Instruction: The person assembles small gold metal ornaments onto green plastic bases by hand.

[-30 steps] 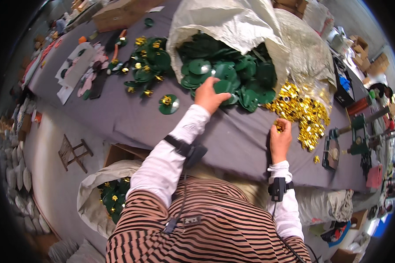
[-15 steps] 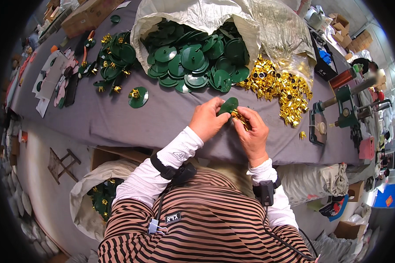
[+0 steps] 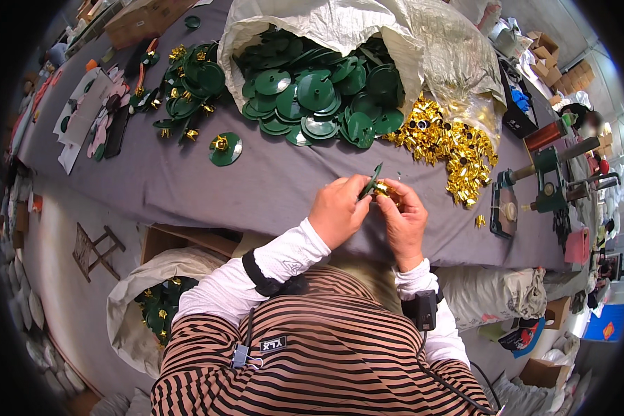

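Note:
My left hand (image 3: 339,211) pinches a green disc (image 3: 372,182), which stands nearly edge-on. Against the disc's right face, my right hand (image 3: 403,220) grips a small gold clip (image 3: 383,188), partly covered by the fingers. Beyond my hands, a heap of green discs (image 3: 317,90) spills from the mouth of a white woven sack (image 3: 399,43). Loose gold clips (image 3: 468,165) lie piled to the right. One disc with a gold clip on it (image 3: 226,149) rests on the table to the left, near a cluster of similar pieces (image 3: 200,81).
A green hand press (image 3: 549,177) stands at the table's right end. Papers and pink pieces (image 3: 93,114) lie at the far left. Below the table's left front, an open sack (image 3: 135,299) holds discs with gold clips. A folding stool (image 3: 96,248) stands on the floor.
The green disc has turned from showing its face to nearly edge-on, and the gold clip is now against it. Both hands have shifted slightly right and nearer.

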